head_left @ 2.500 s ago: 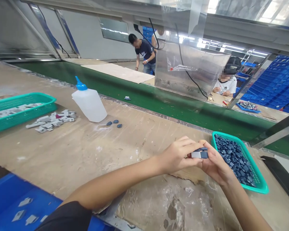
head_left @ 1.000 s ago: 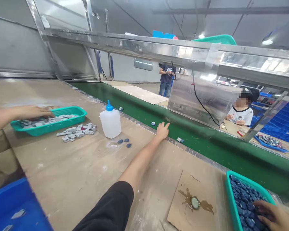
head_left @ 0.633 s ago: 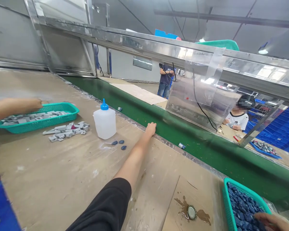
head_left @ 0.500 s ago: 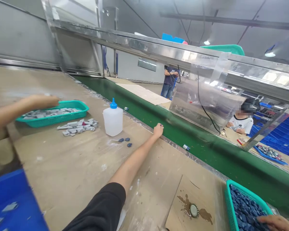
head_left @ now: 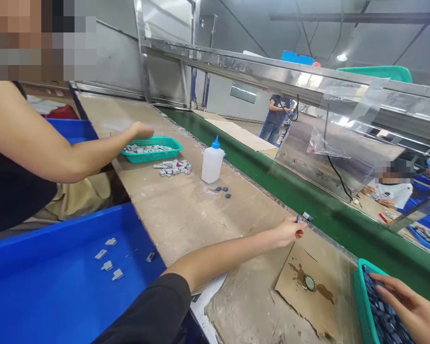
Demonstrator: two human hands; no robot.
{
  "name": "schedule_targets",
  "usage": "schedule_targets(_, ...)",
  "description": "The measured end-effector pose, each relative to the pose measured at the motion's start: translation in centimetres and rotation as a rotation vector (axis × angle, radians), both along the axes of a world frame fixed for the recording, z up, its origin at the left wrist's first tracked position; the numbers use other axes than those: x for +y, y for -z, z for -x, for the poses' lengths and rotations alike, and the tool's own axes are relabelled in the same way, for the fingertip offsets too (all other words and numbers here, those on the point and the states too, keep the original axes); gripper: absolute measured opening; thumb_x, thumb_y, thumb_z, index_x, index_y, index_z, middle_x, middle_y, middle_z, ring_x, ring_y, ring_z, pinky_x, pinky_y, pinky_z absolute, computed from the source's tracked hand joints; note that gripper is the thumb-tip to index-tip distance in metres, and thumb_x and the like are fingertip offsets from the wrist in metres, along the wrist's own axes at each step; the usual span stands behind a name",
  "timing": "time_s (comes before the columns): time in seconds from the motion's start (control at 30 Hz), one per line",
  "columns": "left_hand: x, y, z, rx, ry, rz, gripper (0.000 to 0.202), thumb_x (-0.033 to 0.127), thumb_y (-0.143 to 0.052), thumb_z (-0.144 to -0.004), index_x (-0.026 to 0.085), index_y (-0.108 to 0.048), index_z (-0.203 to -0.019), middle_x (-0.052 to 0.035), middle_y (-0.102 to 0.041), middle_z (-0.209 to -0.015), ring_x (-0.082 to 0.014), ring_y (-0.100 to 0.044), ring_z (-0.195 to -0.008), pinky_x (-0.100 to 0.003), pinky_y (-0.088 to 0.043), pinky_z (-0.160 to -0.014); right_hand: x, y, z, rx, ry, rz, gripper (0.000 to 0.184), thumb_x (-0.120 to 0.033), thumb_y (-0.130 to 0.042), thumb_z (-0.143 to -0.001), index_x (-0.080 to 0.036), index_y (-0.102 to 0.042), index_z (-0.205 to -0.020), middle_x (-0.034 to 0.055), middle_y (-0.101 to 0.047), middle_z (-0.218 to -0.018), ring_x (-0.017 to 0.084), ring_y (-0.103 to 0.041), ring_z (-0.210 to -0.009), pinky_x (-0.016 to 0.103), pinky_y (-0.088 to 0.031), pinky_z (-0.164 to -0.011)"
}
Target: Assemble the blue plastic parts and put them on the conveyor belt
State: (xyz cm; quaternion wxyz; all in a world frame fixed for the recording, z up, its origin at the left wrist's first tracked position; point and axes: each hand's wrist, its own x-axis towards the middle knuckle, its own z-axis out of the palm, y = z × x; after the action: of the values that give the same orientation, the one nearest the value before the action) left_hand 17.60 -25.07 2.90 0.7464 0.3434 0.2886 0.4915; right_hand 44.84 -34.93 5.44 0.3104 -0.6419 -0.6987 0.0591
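My left hand point(head_left: 289, 231) reaches over the near edge of the green conveyor belt point(head_left: 258, 172). Its fingertips pinch a small dark blue plastic piece point(head_left: 298, 219). Just beyond them, a white-and-blue piece point(head_left: 307, 216) lies on the belt. At the lower right, my right hand point(head_left: 412, 301) is over a green basket point(head_left: 361, 296) full of dark blue plastic pieces point(head_left: 383, 310). Its fingers are stretched out and apart, with the tips at the pieces. A bottle cap point(head_left: 310, 283) lies beside brown stains on a cardboard sheet point(head_left: 290, 277) between my hands.
A white bottle with a blue tip point(head_left: 212, 165) stands near several dark blue pieces point(head_left: 222, 189). A co-worker's arm point(head_left: 103, 148) reaches over a green basket of grey pieces point(head_left: 152, 156) at left. A blue bin point(head_left: 57, 286) holds several grey pieces. A metal frame point(head_left: 265, 67) runs above the belt.
My left hand has moved right along the belt's edge, to beside the white-and-blue piece. The view has swung, bringing more of the co-worker and blue bin in. My right hand stays at the basket.
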Motion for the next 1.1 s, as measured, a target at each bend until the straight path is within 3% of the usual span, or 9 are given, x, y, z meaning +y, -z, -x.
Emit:
schedule_targets(0.13,-1.9,0.4,-0.2,0.048,0.102,0.006,0.017,0.013,-0.066,-0.065,0.011,-0.05,-0.065,0.0028,-0.048,-0.058,-0.0045,-0.046,-0.051,-0.019,-0.035,-0.054,-0.7,-0.6,5.7,0.225,-0.05,0.093,0.029,-0.043,-0.061,-0.06,-0.019,-0.067,-0.075,0.0072,-0.07,-0.076,0.024,-0.065,-0.066,0.031,-0.055,-0.061)
schedule_targets(0.23,-2.2,0.7,-0.1,0.099,0.091,0.018,0.011,0.011,-0.063,-0.069,0.011,-0.053,-0.071,0.0031,-0.05,-0.063,-0.0033,-0.046,-0.054,-0.017,-0.035,-0.054,-0.9,0.2,7.8,0.242,-0.118,0.149,0.023,-0.037,-0.061,-0.063,-0.017,-0.064,-0.075,0.0085,-0.069,-0.078,0.024,-0.064,-0.07,0.034,-0.053,-0.068)
schedule_targets(0.4,-2.4,0.6,0.1,0.134,0.113,0.019,0.024,0.008,-0.057,-0.074,0.014,-0.053,-0.098,0.0047,-0.048,-0.066,-0.0028,-0.048,-0.056,-0.017,-0.039,-0.061,-1.0,1.7,9.6,0.043,-0.204,0.212,0.012,-0.019,-0.053,-0.07,-0.017,-0.063,-0.077,0.0055,-0.066,-0.077,0.019,-0.061,-0.071,0.031,-0.048,-0.068)
schedule_targets(0.53,-2.9,0.7,0.0,0.173,0.223,0.0,0.025,0.01,-0.057,-0.075,0.012,-0.054,-0.1,0.0028,-0.05,-0.068,-0.0048,-0.052,-0.061,-0.021,-0.042,-0.069,-0.6,2.7,11.3,-0.139,-0.257,0.16,0.018,-0.008,-0.049,-0.07,-0.016,-0.064,-0.077,0.0052,-0.063,-0.075,0.017,-0.057,-0.066,0.028,-0.044,-0.062)
schedule_targets(0.87,-2.7,1.6,-0.2,0.246,0.14,-0.227,0.029,0.013,-0.071,-0.059,0.012,-0.062,-0.087,-0.0021,-0.059,-0.085,-0.0087,-0.054,-0.075,-0.028,-0.039,-0.085,-0.3,3.8,11.4,-0.113,-0.254,0.137,0.015,-0.009,-0.05,-0.072,-0.016,-0.064,-0.076,0.0038,-0.062,-0.072,0.016,-0.055,-0.064,0.026,-0.041,-0.06)
schedule_targets(1.1,-2.5,1.9,-0.1,0.356,0.109,-0.341,0.036,0.016,-0.074,-0.055,0.012,-0.058,-0.087,-0.0061,-0.061,-0.092,-0.0141,-0.058,-0.08,-0.03,-0.045,-0.08,-0.5,3.5,11.4,-0.092,-0.231,0.123,0.01,-0.012,-0.052,-0.071,-0.017,-0.061,-0.07,0.0015,-0.057,-0.064,0.015,-0.052,-0.059,0.025,-0.04,-0.056)
